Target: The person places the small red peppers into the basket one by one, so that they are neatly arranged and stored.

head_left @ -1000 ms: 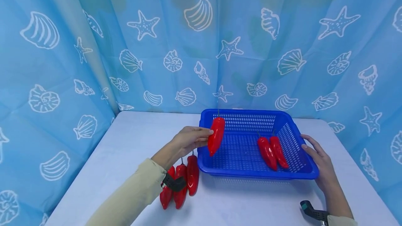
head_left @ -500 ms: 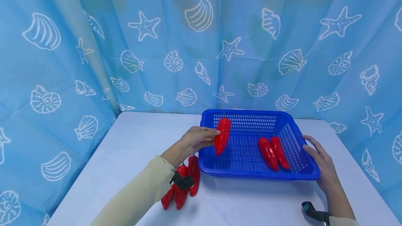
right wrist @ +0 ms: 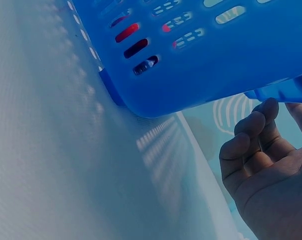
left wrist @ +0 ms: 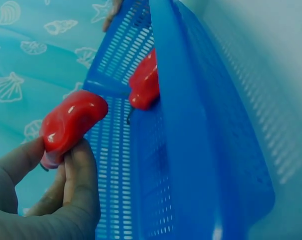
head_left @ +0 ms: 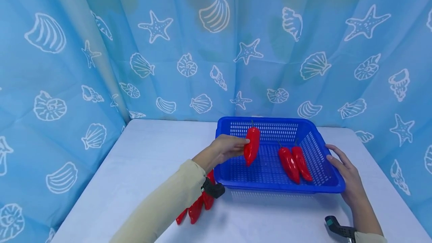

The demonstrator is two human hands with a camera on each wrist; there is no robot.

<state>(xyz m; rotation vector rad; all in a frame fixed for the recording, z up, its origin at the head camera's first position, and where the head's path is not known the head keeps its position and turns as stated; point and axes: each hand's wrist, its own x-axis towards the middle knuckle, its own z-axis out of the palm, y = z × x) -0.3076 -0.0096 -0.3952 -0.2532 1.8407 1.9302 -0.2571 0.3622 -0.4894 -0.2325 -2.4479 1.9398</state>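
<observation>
My left hand [head_left: 229, 146] pinches a red pepper [head_left: 252, 146] between thumb and fingertips, holding it over the left part of the blue basket [head_left: 256, 187]. In the left wrist view the held pepper [left wrist: 71, 122] tilts, its stem end down near the thumb. Two more red peppers [head_left: 288, 165] lie side by side in the basket's right half. My right hand [head_left: 349, 175] grips the basket's right rim; the right wrist view shows the curled fingers [right wrist: 243, 145] under that rim. Several red peppers [head_left: 195, 210] rest on the table, partly hidden by my left forearm.
The white table [head_left: 162, 153] carries the basket towards its back right. Behind it hangs a blue curtain [head_left: 202, 48] printed with shells and starfish, which also runs along the left side. Dark wrist mounts [head_left: 213, 188] sit on both wrists.
My left hand has moved right with the pepper, from the basket's left rim to over its inside. The left forearm now covers more of the peppers on the table. My right hand stays put.
</observation>
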